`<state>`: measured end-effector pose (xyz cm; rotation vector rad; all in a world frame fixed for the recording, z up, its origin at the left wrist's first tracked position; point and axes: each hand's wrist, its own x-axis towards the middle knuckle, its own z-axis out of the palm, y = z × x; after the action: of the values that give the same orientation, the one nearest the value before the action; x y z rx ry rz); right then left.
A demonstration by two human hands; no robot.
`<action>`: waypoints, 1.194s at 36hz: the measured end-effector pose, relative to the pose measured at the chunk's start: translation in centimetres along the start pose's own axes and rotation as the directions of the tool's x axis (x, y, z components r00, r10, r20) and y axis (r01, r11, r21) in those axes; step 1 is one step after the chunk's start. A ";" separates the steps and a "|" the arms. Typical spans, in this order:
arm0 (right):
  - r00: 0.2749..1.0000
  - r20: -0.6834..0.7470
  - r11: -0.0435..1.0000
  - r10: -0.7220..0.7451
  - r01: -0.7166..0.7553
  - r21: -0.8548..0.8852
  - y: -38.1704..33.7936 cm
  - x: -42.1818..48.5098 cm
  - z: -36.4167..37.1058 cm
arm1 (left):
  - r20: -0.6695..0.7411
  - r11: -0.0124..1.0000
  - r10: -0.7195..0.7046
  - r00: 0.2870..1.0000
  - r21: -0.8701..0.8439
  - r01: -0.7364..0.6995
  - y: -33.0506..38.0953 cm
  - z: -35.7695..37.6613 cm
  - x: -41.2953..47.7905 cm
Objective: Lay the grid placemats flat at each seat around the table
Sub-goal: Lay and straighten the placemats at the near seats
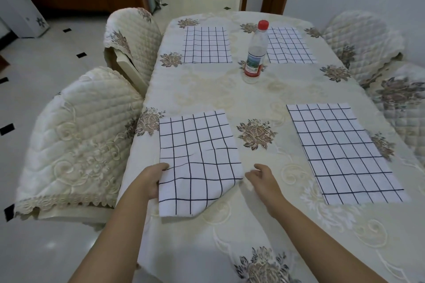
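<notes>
1. Your left hand (153,181) pinches the near edge of the rumpled placemat (197,156), likely to tug it flat; your right hand (264,179), slack and empty, hovers beside its corner.
2. It lies left of the bottle (254,53), nearer you.
3. Three other placemats (345,151) around the bottle lie flat.

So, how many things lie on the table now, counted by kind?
Grid placemats: 4 (near left, near right, far left, far right)
Plastic bottle: 1
Total: 5
</notes>
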<state>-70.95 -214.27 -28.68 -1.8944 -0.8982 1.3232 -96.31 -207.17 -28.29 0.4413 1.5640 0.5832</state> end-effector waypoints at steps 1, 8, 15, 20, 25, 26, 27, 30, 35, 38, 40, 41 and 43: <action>0.998 0.001 0.997 -0.061 0.061 -0.051 -0.4 -0.3 0.3 | -0.046 0.995 0.076 0.996 0.071 -0.073 0.2 0.2 0.0; 0.946 0.192 0.959 -0.262 0.278 -0.058 -5.6 -1.7 4.4 | 0.043 0.740 0.577 0.816 0.395 -0.545 2.0 3.6 -4.6; 0.938 0.318 0.979 -0.138 0.082 0.185 -11.2 -2.0 7.4 | 0.192 0.618 0.664 0.723 0.403 -0.675 3.0 5.9 -9.9; 0.925 0.336 0.928 -0.176 0.042 0.371 -14.1 -2.0 7.6 | 0.197 0.595 0.727 0.658 0.297 -0.747 3.7 5.6 -12.0; 0.888 0.409 0.839 -0.212 -0.050 0.542 -15.8 -1.9 7.0 | 0.275 0.546 0.742 0.612 0.281 -0.789 4.6 5.0 -13.8; 0.881 0.423 0.821 -0.211 -0.075 0.566 -15.8 -1.7 6.7 | 0.282 0.545 0.740 0.610 0.280 -0.790 4.7 5.0 -14.0; 0.877 0.434 0.803 -0.206 -0.102 0.587 -15.9 -1.6 6.4 | 0.286 0.551 0.738 0.612 0.269 -0.790 4.7 5.1 -14.2; 0.903 0.404 0.757 -0.147 -0.160 0.633 -15.5 -1.0 5.4 | 0.324 0.589 0.714 0.620 0.199 -0.783 4.3 5.3 -14.0; 0.971 0.234 0.794 0.053 -0.183 0.579 -12.0 1.6 5.3 | 0.288 0.677 0.626 0.725 0.262 -0.688 2.4 5.6 -11.2; 0.971 0.164 0.830 0.175 -0.235 0.505 -9.0 3.3 5.1 | 0.264 0.711 0.543 0.797 0.360 -0.604 0.3 5.4 -9.0; 0.962 0.140 0.833 0.234 -0.273 0.481 -7.4 4.0 4.9 | 0.250 0.684 0.514 0.821 0.458 -0.568 -1.2 5.3 -7.6; 0.957 0.129 0.829 0.258 -0.288 0.480 -6.6 4.5 4.9 | 0.240 0.664 0.506 0.829 0.504 -0.552 -2.0 5.2 -6.9; 0.950 0.084 0.820 0.302 -0.304 0.485 -5.4 4.8 4.8 | 0.228 0.611 0.506 0.832 0.586 -0.532 -3.7 5.0 -6.1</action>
<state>-75.18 -206.73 -28.05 -1.6595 -0.2111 1.5623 -90.63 -213.24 -25.83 1.4660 1.5628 0.4569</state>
